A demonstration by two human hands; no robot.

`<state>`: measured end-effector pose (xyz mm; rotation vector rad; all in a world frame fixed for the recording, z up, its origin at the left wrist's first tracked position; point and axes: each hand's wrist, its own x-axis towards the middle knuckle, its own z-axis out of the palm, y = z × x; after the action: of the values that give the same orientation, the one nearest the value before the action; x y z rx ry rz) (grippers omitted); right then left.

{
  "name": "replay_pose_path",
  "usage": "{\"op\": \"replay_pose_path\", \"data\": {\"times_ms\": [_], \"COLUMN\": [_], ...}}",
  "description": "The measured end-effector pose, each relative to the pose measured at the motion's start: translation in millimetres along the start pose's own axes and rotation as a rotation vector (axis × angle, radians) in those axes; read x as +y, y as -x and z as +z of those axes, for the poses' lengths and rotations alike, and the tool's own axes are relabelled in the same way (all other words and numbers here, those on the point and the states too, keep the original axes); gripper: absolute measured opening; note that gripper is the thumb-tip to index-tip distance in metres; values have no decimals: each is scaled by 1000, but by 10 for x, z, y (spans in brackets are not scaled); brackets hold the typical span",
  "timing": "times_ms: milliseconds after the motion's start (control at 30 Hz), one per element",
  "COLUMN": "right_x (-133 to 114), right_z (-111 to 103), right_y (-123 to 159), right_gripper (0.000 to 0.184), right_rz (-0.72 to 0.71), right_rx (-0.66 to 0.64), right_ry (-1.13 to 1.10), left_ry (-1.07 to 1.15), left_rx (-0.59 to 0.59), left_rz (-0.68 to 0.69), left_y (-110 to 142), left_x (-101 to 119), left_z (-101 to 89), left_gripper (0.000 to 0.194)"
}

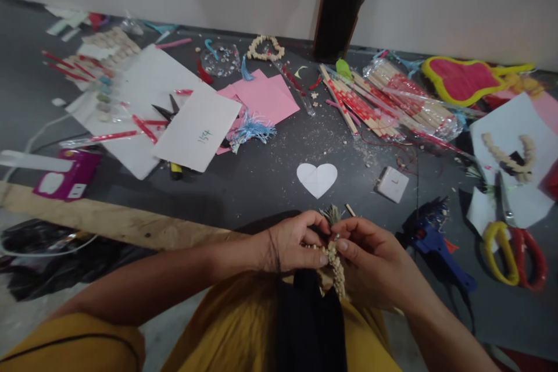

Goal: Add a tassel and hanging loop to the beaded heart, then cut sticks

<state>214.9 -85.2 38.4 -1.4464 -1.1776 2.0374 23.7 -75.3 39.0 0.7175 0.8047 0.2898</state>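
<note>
My left hand (296, 244) and my right hand (375, 256) meet at the table's front edge, fingers closed on a craft piece (336, 270) built from small pale wooden bits. A grey-green tassel (332, 213) sticks out at its far end, between my fingertips. Part of the piece is covered by my fingers, so its whole outline does not show. A small shiny bit lies by my right thumb and forefinger; what it is I cannot make out. Just beyond my hands lies a white paper heart (317, 180). A short stick (350, 210) rests by my right fingers.
To the right are a blue glue gun (440, 247), scissors (508, 244) with yellow and red handles, and a white square block (392, 184). Behind lie bundled chopsticks (370, 102), pink paper (265, 96) and a blue tassel (253, 129). White sheets (198, 131) and a purple box (67, 173) are left.
</note>
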Motion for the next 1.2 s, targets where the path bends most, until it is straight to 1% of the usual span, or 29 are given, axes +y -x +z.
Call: {"op": "replay_pose_path", "data": {"times_ms": [133,233,367,533,700,800,967,1100,1200], "right_x": [-18,-51,-80,-115,-131,-129,-124,-112,-121], "right_z": [-19,-31,-36,-21,-22,-31,-58,-62,-39], "right_y": [4,9,28,83,103,89,67,63,60], "right_gripper": [19,21,21,16,11,11,14,15,17], "right_rz": [-16,-52,-98,-157,-262,-268,-226,-174,-144], "right_rx": [33,73,107,121,110,91,34,12,30], "right_ry": [29,98,184,349,542,598,590,492,424], "left_ry": [14,4,-5,-1,41,34,43,38,28], "left_rx": [-14,-33,-25,-17,-9,-11,-31,-32,-30], "left_rz": [7,24,33,1,0,-2,17,-1,-3], "left_y": [-15,-29,-49,-60,-62,-60,-51,-43,-43], "left_x": [-26,-56,-75,-79,-100,-109,-96,-66,-68], "left_z": [-8,-29,-38,-25,-24,-30,-29,-21,-24], "left_gripper": [30,31,33,32,37,39,38,35,37]}}
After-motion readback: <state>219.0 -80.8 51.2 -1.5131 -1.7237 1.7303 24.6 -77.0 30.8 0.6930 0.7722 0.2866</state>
